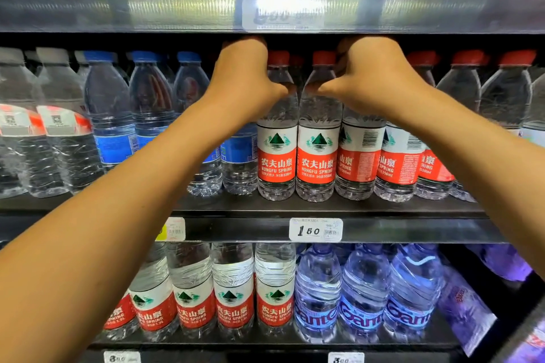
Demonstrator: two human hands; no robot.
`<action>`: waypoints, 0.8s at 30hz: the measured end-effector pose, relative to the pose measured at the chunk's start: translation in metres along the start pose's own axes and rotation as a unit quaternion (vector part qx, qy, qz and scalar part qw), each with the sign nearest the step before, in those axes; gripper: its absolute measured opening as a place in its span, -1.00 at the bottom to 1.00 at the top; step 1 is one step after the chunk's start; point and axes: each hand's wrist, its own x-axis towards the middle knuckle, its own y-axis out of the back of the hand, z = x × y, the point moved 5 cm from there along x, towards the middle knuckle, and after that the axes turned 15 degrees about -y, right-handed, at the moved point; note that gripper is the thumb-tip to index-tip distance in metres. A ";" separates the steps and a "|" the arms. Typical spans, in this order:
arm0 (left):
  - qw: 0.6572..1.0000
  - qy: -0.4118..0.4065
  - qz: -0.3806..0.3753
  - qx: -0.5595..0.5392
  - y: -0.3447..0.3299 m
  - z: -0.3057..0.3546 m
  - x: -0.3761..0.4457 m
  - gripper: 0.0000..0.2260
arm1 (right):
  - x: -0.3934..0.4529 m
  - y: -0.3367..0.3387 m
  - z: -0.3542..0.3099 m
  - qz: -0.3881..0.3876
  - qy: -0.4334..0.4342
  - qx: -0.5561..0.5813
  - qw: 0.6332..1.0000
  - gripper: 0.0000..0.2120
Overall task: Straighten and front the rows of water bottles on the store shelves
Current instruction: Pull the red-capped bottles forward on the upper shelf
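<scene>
On middle shelf (324, 206); left hand (244, 79), right hand (374, 76): fingers curled over red-capped bottles (317, 138)

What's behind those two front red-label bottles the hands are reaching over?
Behind the two front bottles, more red caps show, so the row continues back. The left hand and right hand hide the rest, fingertips included.
</scene>
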 end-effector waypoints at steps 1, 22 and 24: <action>1.000 0.002 -0.002 -0.002 0.000 0.000 0.000 -0.65 | 0.001 0.000 -0.001 0.002 -0.001 0.002 1.000 -0.55; 0.967 -0.140 0.208 0.046 0.013 0.024 -0.037 -0.64 | -0.044 0.017 0.043 0.109 0.006 0.174 0.979 -0.44; 0.960 -0.167 0.224 -0.006 0.010 0.032 -0.041 -0.69 | -0.053 0.022 0.056 0.135 0.010 0.188 0.973 -0.50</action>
